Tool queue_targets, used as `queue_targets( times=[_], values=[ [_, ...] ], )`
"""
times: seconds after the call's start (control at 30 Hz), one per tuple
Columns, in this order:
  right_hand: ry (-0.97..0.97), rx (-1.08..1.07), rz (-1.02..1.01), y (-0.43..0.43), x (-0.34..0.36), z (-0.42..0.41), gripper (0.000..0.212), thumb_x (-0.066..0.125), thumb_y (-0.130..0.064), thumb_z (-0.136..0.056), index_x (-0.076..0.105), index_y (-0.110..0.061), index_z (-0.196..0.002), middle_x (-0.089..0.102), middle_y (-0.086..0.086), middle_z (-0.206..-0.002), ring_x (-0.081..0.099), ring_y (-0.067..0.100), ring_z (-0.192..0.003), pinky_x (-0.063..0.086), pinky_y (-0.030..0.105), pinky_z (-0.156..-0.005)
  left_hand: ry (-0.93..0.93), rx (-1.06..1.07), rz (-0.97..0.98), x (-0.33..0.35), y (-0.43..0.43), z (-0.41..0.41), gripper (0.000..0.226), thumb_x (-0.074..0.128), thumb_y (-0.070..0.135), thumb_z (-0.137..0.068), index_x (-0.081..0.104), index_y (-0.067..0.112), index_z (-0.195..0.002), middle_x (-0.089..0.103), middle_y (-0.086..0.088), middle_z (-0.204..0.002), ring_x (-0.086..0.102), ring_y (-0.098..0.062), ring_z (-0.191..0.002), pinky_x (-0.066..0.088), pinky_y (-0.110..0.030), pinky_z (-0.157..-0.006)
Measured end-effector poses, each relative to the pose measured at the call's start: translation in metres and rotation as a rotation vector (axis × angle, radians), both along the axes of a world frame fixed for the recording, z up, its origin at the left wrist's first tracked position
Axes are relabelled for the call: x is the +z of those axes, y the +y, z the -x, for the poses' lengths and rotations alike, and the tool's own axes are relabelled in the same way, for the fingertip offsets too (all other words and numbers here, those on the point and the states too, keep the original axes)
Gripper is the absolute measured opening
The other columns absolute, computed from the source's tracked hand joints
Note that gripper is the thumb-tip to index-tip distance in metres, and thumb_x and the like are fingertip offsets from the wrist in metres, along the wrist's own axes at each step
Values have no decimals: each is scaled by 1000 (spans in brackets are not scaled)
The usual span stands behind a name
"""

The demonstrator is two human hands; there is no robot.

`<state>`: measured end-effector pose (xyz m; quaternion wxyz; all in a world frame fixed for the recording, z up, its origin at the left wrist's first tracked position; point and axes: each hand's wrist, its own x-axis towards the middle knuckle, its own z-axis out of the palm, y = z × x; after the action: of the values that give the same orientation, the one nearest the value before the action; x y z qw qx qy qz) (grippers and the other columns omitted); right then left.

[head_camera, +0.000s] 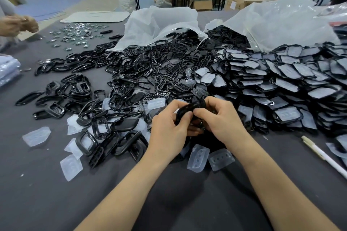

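Both forearms reach forward from the bottom of the view and meet above the grey table [47, 193], just in front of the heaps of parts. The left hand [169, 129] curls its fingers round a black plastic piece [189, 108], the thumb pressed on its near edge; the right hand [219, 118] pinches the same piece from the other side, thumb tip almost touching the left thumb. The piece is held off the table between the two hands, tilted, with its ribbed face partly hidden by the fingers. Directly below the hands lie two clear button pads [199, 157], side by side and touching the pile of black frames [105, 127] that spreads to the left. To the right, stacked covered pieces [281, 84] crowd close to the right wrist, and a white pen [324, 157] lies near the table's right edge. Two open plastic bags [161, 22] spill black parts behind. The bare cloth nearest the person, between and under the forearms, is the widest free room.
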<state>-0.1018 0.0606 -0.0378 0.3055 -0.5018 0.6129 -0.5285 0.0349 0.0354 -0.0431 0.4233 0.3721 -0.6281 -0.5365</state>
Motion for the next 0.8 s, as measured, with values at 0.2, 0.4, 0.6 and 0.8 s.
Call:
queue_targets(
  times=[0.2,0.4,0.6,0.8],
  values=[
    [-302,28,91,3,5,2,19,59,-2,-86,53,-13,-72,40,-2,-55,33,9,-43,27,19,-41,-76,13,36,0,-2,0,15,55,7,-96,68,14,-93,74,-7,-77,73,-17,-67,58,-30,-64],
    [-235,45,102,2,3,3,16,60,-2,-89,59,-15,-79,44,-1,-56,35,11,-43,29,19,-40,-176,130,143,0,-3,-2,15,65,12,-90,71,25,-93,74,7,-79,70,-13,-75,58,-38,-77],
    [-131,44,86,0,1,2,13,61,-2,-88,56,-10,-79,45,-10,-50,37,7,-42,31,16,-42,-146,179,121,2,-3,-2,16,70,15,-86,68,31,-85,68,12,-72,61,-8,-66,57,-40,-74],
    [-45,38,63,1,1,1,15,63,-7,-88,57,-17,-78,48,-10,-54,39,7,-46,32,22,-48,-160,183,133,0,-5,-3,15,70,9,-85,69,24,-87,62,13,-71,56,-5,-67,56,-37,-71]
  ],
)
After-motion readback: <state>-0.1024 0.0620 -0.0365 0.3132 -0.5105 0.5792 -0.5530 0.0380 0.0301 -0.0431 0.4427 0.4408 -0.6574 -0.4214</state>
